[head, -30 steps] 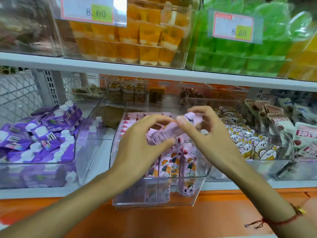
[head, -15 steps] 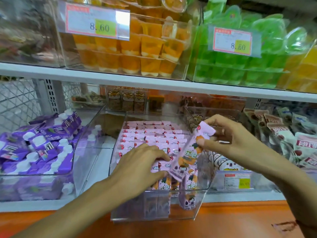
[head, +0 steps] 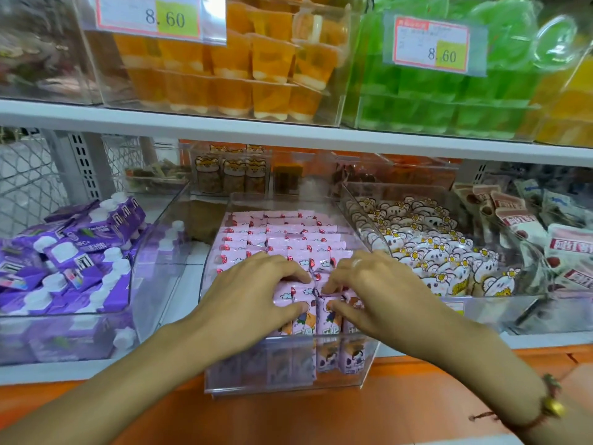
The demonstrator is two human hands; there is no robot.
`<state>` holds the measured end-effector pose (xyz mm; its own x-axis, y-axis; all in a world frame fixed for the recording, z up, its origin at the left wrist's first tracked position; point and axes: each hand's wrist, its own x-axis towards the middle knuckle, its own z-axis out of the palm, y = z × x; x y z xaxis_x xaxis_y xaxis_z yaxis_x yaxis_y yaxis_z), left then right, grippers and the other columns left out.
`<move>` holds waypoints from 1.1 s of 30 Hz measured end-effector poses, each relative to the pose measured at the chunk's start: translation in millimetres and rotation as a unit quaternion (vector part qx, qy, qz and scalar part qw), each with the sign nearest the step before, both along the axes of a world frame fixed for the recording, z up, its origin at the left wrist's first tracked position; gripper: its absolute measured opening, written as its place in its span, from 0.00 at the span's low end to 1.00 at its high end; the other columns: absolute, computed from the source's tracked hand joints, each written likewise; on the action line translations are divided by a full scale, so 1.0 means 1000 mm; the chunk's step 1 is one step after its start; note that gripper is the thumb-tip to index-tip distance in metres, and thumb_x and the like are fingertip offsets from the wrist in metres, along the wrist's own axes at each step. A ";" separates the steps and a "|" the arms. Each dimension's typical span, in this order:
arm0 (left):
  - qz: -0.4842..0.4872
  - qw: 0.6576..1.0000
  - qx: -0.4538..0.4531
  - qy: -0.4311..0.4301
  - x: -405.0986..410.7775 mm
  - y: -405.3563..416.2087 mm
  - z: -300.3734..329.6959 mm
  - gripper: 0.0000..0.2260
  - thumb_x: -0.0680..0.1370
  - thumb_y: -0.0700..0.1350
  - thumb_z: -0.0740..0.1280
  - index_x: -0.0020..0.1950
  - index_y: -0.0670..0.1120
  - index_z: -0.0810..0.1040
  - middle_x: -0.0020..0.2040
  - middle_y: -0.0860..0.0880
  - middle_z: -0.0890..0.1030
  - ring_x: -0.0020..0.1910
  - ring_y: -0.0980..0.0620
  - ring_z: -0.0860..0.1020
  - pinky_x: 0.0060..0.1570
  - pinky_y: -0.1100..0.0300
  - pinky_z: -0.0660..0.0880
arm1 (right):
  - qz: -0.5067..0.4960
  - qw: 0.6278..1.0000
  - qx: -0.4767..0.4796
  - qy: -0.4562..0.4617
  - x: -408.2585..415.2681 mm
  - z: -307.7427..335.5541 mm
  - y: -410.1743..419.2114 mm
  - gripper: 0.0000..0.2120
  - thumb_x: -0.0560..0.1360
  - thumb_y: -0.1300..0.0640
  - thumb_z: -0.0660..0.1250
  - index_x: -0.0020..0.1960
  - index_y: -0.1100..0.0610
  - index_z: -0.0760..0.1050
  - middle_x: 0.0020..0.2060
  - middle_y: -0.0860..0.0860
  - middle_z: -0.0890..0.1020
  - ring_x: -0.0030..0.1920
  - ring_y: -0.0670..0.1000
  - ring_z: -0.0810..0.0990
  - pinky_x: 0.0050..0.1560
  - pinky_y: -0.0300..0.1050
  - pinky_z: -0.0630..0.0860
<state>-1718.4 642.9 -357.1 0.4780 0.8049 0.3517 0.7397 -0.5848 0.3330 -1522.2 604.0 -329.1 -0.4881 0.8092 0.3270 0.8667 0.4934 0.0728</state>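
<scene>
A clear plastic bin (head: 288,382) on the lower shelf holds rows of upright pink drink pouches (head: 282,236). Both my hands are in its front row. My left hand (head: 253,293) grips the front pouches on the left, fingers curled over their tops and thumb on their faces. My right hand (head: 378,290) pinches the front pouch (head: 324,319) beside them, thumb in front and fingers behind. The two hands nearly touch at the middle of the row.
A bin of purple capped pouches (head: 64,252) stands to the left, a bin of white bear snack packs (head: 433,252) to the right. The white upper shelf (head: 288,136) carries orange jelly cups (head: 256,69) and green jelly cups (head: 433,91). An orange ledge (head: 321,419) runs in front.
The pink pouch that my right hand held above the bin has gone down into the front row. Both hands have dropped onto the front pouches.
</scene>
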 end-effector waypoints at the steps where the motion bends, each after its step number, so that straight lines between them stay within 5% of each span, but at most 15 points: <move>1: -0.001 1.000 0.001 0.003 0.000 -0.001 0.000 0.14 0.73 0.58 0.69 0.58 0.62 0.75 0.54 0.64 0.77 0.56 0.61 0.71 0.48 0.62 0.68 | 0.001 1.000 -0.002 0.005 0.001 0.000 -0.001 0.11 0.78 0.47 0.61 0.57 0.45 0.77 0.52 0.43 0.80 0.57 0.48 0.72 0.54 0.44 0.64; 6: 0.015 1.000 0.024 -0.013 -0.001 0.000 0.009 0.11 0.75 0.57 0.66 0.57 0.62 0.76 0.56 0.64 0.77 0.57 0.62 0.71 0.50 0.61 0.69 | -0.002 0.997 0.005 0.078 0.009 0.009 -0.006 0.09 0.78 0.54 0.63 0.55 0.49 0.81 0.51 0.45 0.80 0.57 0.48 0.72 0.54 0.45 0.69; 10: 0.028 0.999 0.036 -0.027 0.009 0.019 0.027 0.10 0.78 0.51 0.65 0.58 0.59 0.77 0.59 0.61 0.78 0.58 0.59 0.74 0.51 0.59 0.70 | -0.110 0.971 0.088 0.192 0.020 0.013 -0.008 0.13 0.75 0.55 0.63 0.60 0.50 0.76 0.47 0.43 0.76 0.48 0.45 0.72 0.44 0.41 0.66; 15: 0.029 0.999 -0.007 0.018 0.039 0.081 0.046 0.13 0.80 0.46 0.64 0.64 0.52 0.76 0.63 0.52 0.78 0.60 0.51 0.76 0.60 0.52 0.74 | -0.172 0.964 -0.006 0.204 0.023 -0.001 -0.005 0.18 0.76 0.52 0.61 0.66 0.47 0.72 0.44 0.42 0.78 0.42 0.49 0.77 0.41 0.44 0.70; 21: 0.034 0.992 -0.031 0.116 0.075 0.142 0.043 0.15 0.82 0.45 0.58 0.68 0.51 0.73 0.66 0.47 0.74 0.62 0.47 0.74 0.59 0.55 0.72 | -0.165 0.954 -0.022 0.250 0.029 -0.008 0.001 0.13 0.75 0.51 0.61 0.59 0.42 0.73 0.31 0.45 0.80 0.30 0.42 0.77 0.35 0.45 0.75; 25: 0.085 0.979 -0.002 0.185 0.093 0.162 0.034 0.14 0.82 0.47 0.58 0.65 0.51 0.76 0.63 0.47 0.77 0.60 0.45 0.75 0.51 0.57 0.73 | -0.152 0.939 -0.044 0.305 0.032 -0.012 0.006 0.10 0.74 0.50 0.62 0.55 0.42 0.73 0.33 0.41 0.79 0.31 0.42 0.77 0.37 0.49 0.76; 33: 0.120 0.987 -0.026 0.102 0.098 0.174 0.026 0.07 0.78 0.43 0.68 0.54 0.50 0.79 0.60 0.47 0.77 0.57 0.46 0.76 0.56 0.54 0.75 | -0.120 0.929 -0.071 0.343 0.032 -0.013 0.010 0.07 0.75 0.51 0.63 0.53 0.43 0.69 0.40 0.34 0.76 0.34 0.42 0.77 0.38 0.52 0.76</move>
<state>-1620.0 817.0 -331.1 0.3275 0.9182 0.2226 0.9095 -0.3702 0.1889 -1490.5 614.1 -341.9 -0.0035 0.9266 0.3759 0.7713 0.2418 -0.5888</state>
